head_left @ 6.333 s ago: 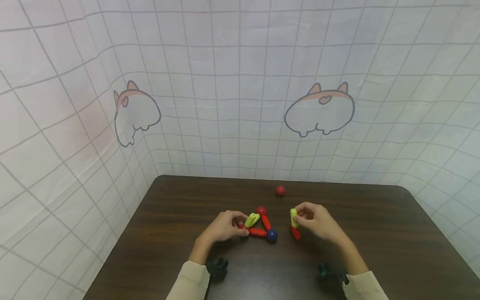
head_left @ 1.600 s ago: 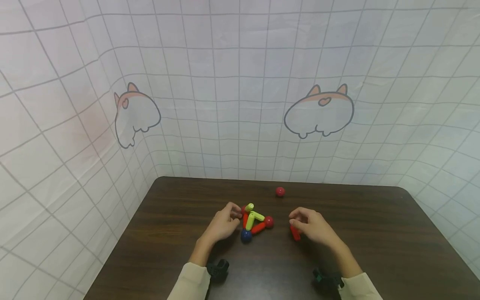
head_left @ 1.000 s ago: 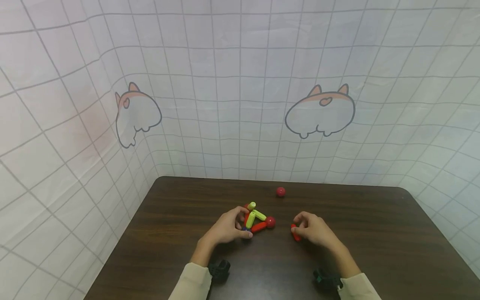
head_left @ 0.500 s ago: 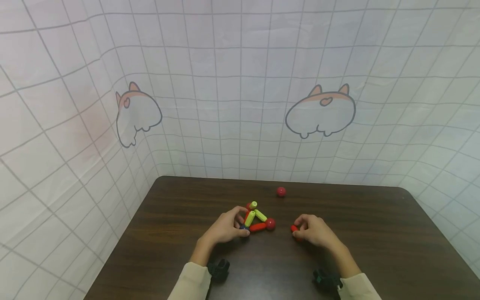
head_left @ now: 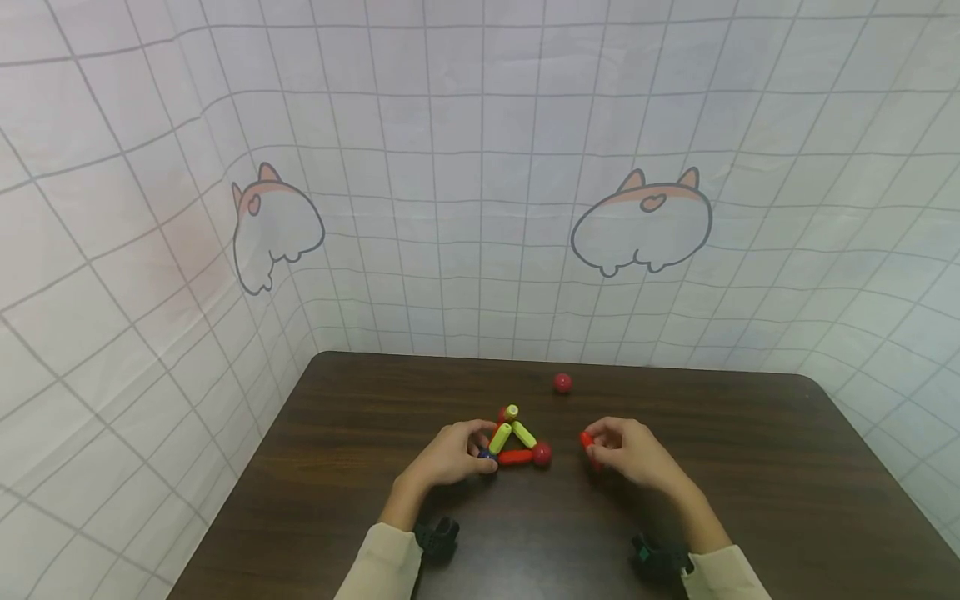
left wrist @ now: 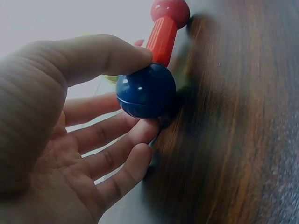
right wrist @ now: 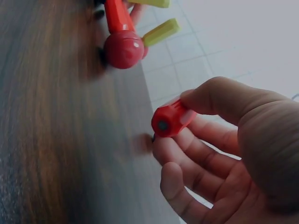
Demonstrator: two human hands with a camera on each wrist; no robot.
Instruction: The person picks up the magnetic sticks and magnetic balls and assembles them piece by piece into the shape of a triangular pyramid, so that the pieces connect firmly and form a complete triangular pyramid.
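A triangle built of red magnetic rods (head_left: 515,457) and balls stands on the table, with yellow-green rods (head_left: 500,438) rising from its corners. One corner is a blue ball (left wrist: 147,91), which my left hand (head_left: 448,454) pinches between thumb and fingers. The right corner is a red ball (head_left: 542,454); another red ball (head_left: 503,414) sits at the far corner, partly covered by its yellow-green rod (head_left: 512,412). To the right, my right hand (head_left: 633,450) holds a loose red magnetic rod (right wrist: 170,120) between thumb and fingers, its dark round end showing in the right wrist view.
A single red ball (head_left: 562,383) lies near the back edge of the dark wooden table (head_left: 712,433). Behind the table hangs a white gridded curtain (head_left: 450,250). Dark wrist cameras (head_left: 437,540) sit at both cuffs.
The yellow-green rod once in my right hand is gone from it; that hand now grips the red rod and has raised it. The triangle has turned, and my left hand has taken its blue ball.
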